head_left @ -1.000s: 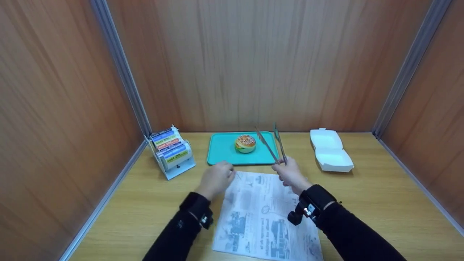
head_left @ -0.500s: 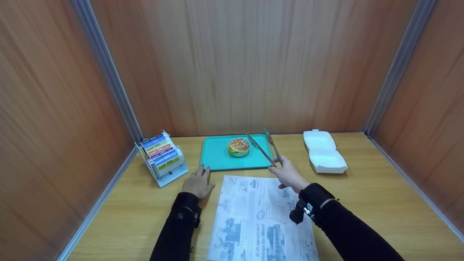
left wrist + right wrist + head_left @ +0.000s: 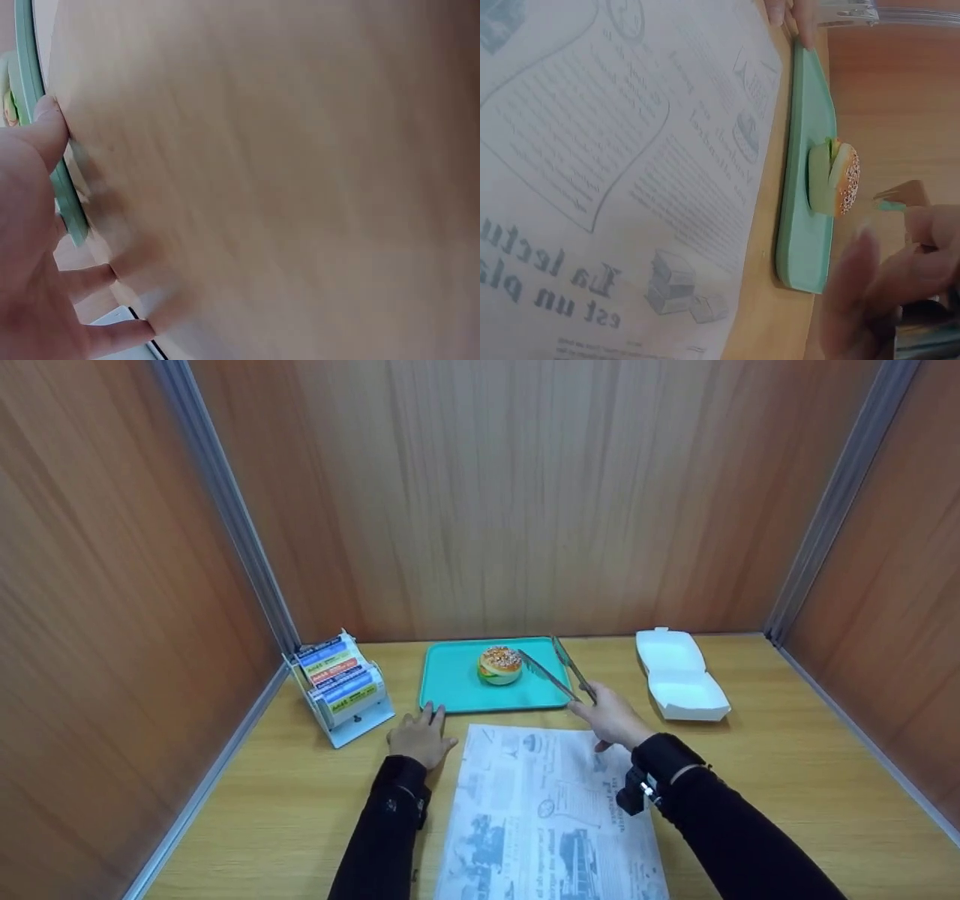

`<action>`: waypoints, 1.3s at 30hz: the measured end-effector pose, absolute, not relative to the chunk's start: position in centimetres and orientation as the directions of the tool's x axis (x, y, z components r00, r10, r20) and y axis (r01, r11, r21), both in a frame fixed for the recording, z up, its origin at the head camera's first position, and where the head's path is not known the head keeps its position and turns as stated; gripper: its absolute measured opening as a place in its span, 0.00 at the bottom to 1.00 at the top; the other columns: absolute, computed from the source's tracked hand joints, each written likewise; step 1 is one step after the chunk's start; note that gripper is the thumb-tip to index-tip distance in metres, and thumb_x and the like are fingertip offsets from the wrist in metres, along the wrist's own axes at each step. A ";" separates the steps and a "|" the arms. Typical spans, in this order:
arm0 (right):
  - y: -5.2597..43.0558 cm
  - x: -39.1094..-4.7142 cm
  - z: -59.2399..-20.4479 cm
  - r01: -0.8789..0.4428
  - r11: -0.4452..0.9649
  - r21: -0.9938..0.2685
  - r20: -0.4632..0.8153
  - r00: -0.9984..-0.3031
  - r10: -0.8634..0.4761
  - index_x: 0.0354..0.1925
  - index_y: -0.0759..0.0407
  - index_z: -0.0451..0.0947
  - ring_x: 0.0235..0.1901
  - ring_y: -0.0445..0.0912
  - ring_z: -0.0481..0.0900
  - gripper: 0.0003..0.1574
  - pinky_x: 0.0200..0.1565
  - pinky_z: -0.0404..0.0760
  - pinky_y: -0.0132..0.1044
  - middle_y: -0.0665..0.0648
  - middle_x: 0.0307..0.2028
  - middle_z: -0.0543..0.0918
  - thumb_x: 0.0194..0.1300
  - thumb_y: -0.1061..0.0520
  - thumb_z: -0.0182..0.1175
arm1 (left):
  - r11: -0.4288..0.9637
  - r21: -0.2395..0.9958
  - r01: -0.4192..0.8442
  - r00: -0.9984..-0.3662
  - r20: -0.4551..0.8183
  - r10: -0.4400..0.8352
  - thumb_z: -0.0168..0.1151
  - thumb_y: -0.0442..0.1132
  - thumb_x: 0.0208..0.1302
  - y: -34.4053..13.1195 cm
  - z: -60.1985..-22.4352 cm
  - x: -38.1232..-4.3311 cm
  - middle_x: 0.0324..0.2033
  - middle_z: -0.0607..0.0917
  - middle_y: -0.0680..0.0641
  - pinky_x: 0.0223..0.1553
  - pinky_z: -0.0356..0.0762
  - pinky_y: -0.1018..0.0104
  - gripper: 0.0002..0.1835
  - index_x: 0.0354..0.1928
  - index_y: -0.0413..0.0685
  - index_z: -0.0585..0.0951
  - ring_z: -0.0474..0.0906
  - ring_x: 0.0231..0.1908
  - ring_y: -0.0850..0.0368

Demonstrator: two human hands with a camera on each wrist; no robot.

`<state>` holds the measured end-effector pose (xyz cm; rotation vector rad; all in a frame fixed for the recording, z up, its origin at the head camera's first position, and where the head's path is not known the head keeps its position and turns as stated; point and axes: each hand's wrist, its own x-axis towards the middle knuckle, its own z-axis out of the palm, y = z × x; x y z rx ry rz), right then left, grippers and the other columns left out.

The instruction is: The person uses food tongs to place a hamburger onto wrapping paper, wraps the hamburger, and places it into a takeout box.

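On a teal tray (image 3: pixel 457 694) sits a burger (image 3: pixel 499 665) with a sesame-topped bun. My right hand (image 3: pixel 611 716) grips a pair of metal tongs (image 3: pixel 551 676), their arms spread apart over the tray's right part, one tip beside the burger. My left hand (image 3: pixel 421 739) lies with fingers extended at the tray's front left corner, the fingertips at its edge. In the left wrist view the fingers of the left hand (image 3: pixel 37 240) are spread on the table beside the tray's rim (image 3: pixel 69 206). Below the tray lies a sheet of printed paper (image 3: pixel 551 810).
A white open clamshell box (image 3: pixel 686 686) stands at the right. To the left is a white holder (image 3: pixel 341 686) with several colourful printed packets. Wood panels (image 3: pixel 517 495) enclose the table (image 3: pixel 255 787) at the back and sides.
My left hand has moved from the paper's upper left corner to the tray's front left corner, its fingers straightening. The tongs in my right hand have come lower and closer to the burger.
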<state>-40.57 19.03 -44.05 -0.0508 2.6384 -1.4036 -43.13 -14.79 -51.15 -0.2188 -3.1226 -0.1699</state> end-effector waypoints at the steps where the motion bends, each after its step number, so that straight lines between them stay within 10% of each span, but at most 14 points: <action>1: 19.0 -40.8 -43.9 0.032 0.577 -0.816 -0.115 -0.987 -0.109 0.82 0.66 0.55 0.31 0.49 0.77 0.41 0.22 0.85 0.39 0.77 0.72 0.67 0.83 0.50 0.57 | 0.985 0.109 0.133 -0.991 0.000 0.133 0.55 0.61 0.80 -14.7 -51.0 -43.1 0.82 0.62 0.43 0.54 0.78 0.29 0.39 0.84 0.53 0.62 0.65 0.74 0.30; 6: 18.6 -42.0 -43.1 0.042 0.632 -0.774 -0.131 -0.987 -0.096 0.82 0.70 0.53 0.54 0.62 0.83 0.43 0.26 0.88 0.43 0.77 0.76 0.64 0.83 0.50 0.55 | 0.986 0.108 0.124 -0.992 -0.022 0.127 0.54 0.61 0.80 -14.5 -50.7 -42.9 0.83 0.61 0.43 0.57 0.76 0.28 0.39 0.84 0.52 0.60 0.61 0.77 0.32; 11: 17.9 -43.0 -42.7 0.055 0.647 -0.760 -0.145 -0.986 -0.087 0.83 0.68 0.52 0.19 0.50 0.77 0.44 0.30 0.90 0.43 0.70 0.47 0.83 0.83 0.48 0.56 | 0.979 0.049 0.199 -0.980 0.029 0.198 0.55 0.59 0.80 -14.7 -50.9 -43.0 0.81 0.63 0.39 0.74 0.61 0.32 0.39 0.83 0.46 0.63 0.57 0.80 0.36; 14: 17.4 -43.5 -42.9 0.028 0.657 -0.753 -0.123 -0.988 -0.098 0.83 0.66 0.52 0.16 0.43 0.71 0.45 0.32 0.90 0.43 0.57 0.30 0.77 0.82 0.48 0.58 | 0.962 0.039 0.269 -0.963 0.044 0.267 0.55 0.56 0.81 -15.0 -50.9 -43.1 0.81 0.64 0.38 0.78 0.57 0.35 0.37 0.82 0.44 0.64 0.57 0.81 0.38; 20: 16.3 -44.7 -42.9 0.007 0.684 -0.730 -0.112 -0.988 -0.110 0.83 0.65 0.53 0.31 0.50 0.82 0.44 0.33 0.90 0.47 0.68 0.52 0.80 0.83 0.47 0.57 | 0.933 0.100 0.346 -0.938 0.045 0.343 0.55 0.53 0.82 -15.5 -50.8 -43.1 0.80 0.63 0.35 0.76 0.61 0.36 0.35 0.82 0.43 0.64 0.57 0.80 0.35; 25: 15.4 -45.9 -43.1 0.045 0.644 -0.764 -0.174 -0.975 -0.138 0.83 0.68 0.51 0.16 0.40 0.64 0.45 0.27 0.88 0.40 0.54 0.28 0.72 0.84 0.46 0.54 | 0.927 0.127 0.353 -0.935 0.037 0.352 0.54 0.53 0.83 -15.8 -52.0 -43.7 0.81 0.62 0.35 0.77 0.60 0.37 0.36 0.82 0.44 0.63 0.54 0.81 0.33; 39: 14.5 -47.1 -45.4 0.239 0.412 -0.879 -0.316 -0.940 -0.129 0.54 0.64 0.71 0.18 0.41 0.64 0.23 0.28 0.78 0.37 0.49 0.22 0.73 0.85 0.44 0.48 | 0.919 0.103 0.380 -0.925 0.031 0.379 0.51 0.56 0.84 -16.4 -52.8 -44.8 0.81 0.60 0.35 0.78 0.59 0.41 0.37 0.84 0.46 0.60 0.53 0.81 0.34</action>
